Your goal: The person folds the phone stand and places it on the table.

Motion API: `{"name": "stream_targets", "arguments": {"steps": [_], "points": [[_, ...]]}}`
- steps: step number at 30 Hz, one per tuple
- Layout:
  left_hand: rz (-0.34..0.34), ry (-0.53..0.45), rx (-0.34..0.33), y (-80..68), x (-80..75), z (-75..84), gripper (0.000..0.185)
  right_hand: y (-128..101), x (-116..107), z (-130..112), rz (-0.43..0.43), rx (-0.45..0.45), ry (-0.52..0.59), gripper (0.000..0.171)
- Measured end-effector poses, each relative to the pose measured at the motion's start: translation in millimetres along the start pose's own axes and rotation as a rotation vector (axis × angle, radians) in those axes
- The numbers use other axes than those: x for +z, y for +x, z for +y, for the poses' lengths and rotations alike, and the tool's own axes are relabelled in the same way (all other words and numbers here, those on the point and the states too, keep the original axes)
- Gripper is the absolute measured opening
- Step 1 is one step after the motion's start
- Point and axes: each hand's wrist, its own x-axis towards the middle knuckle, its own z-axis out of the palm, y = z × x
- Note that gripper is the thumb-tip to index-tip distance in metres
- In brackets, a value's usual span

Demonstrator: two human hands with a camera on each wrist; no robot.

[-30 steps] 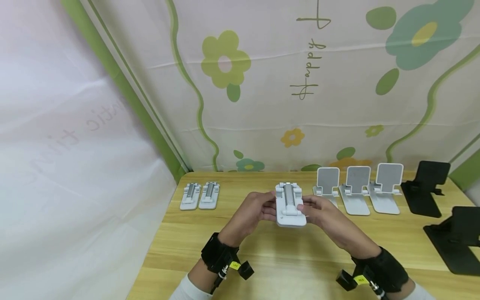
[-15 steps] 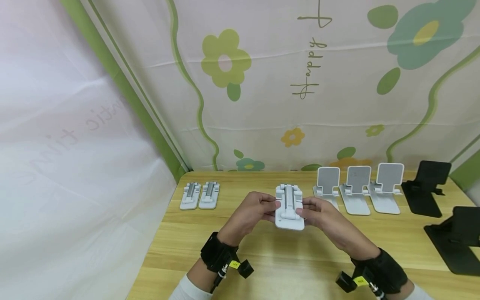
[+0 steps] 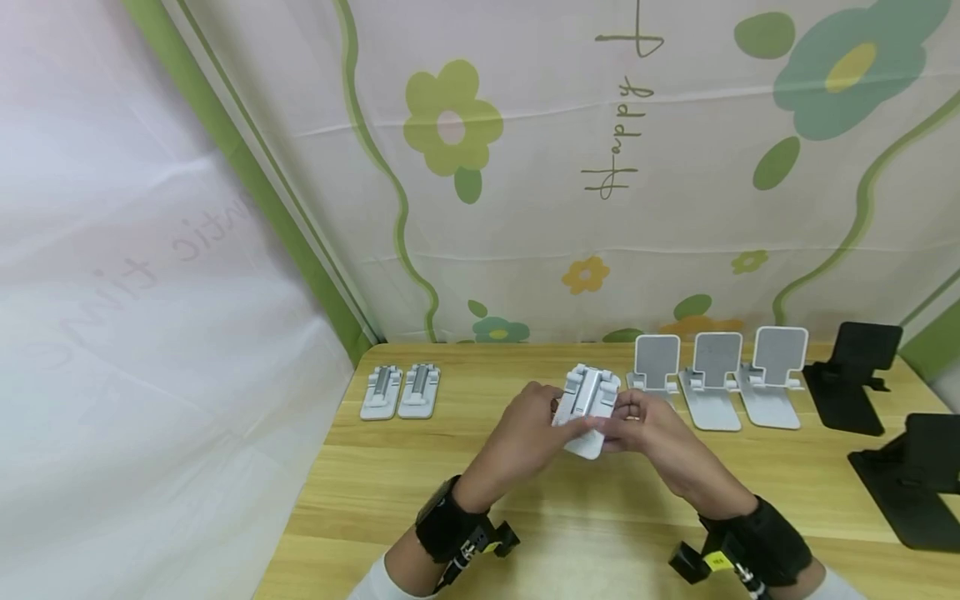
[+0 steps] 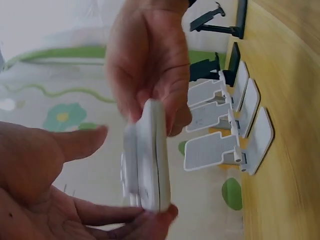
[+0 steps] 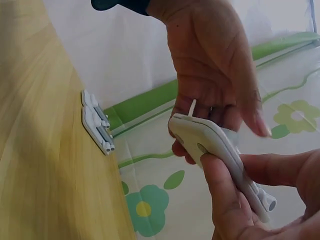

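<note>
A white folded phone stand (image 3: 591,393) is held above the table between both hands. My right hand (image 3: 651,423) pinches its right edge, thumb on one face and fingers on the other, as the right wrist view shows. The fingers of my left hand (image 3: 528,429) bend round the opposite edge. In the left wrist view the left thumb (image 4: 82,142) stands away from the stand, whose narrow side faces the camera. A thin white piece (image 5: 192,107) sticks up at the stand's end in the right wrist view.
Two folded white stands (image 3: 418,392) lie at the table's back left. At the back right stand three unfolded white stands (image 3: 716,392) and two black ones, a farther black stand (image 3: 847,383) and a nearer black stand (image 3: 907,483). A patterned curtain (image 3: 525,208) hangs behind the wooden table (image 3: 420,492).
The held stand has turned, its upper end swinging to the right. My left hand has moved to the right, with its thumb reaching across the stand. The right hand has stayed nearly in place.
</note>
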Motion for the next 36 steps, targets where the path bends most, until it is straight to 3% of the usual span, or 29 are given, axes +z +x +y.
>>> {"name": "stream_targets", "arguments": {"steps": [5,9,17,25,30,36], "points": [[0.032,0.128,0.014,-1.4,9.8,4.4,0.054,1,4,-2,0.02,0.01,0.011,0.035],[0.055,0.142,-0.006,-1.4,11.0,4.8,0.061,0,6,-1,0.041,0.021,0.004,0.034],[0.059,0.21,0.032,0.5,13.4,4.5,0.069,1,6,-1,0.06,0.024,-0.022,0.037],[0.094,0.213,0.035,5.0,9.8,-1.4,0.071,0,6,1,0.005,-0.016,-0.036,0.048],[0.156,0.21,-0.049,16.6,-2.6,-22.0,0.069,-4,-4,4,-0.006,-0.037,-0.11,0.055],[0.32,0.303,-0.199,43.2,-26.9,-78.6,0.064,-16,-35,10,0.111,-0.041,-0.262,0.055]]}}
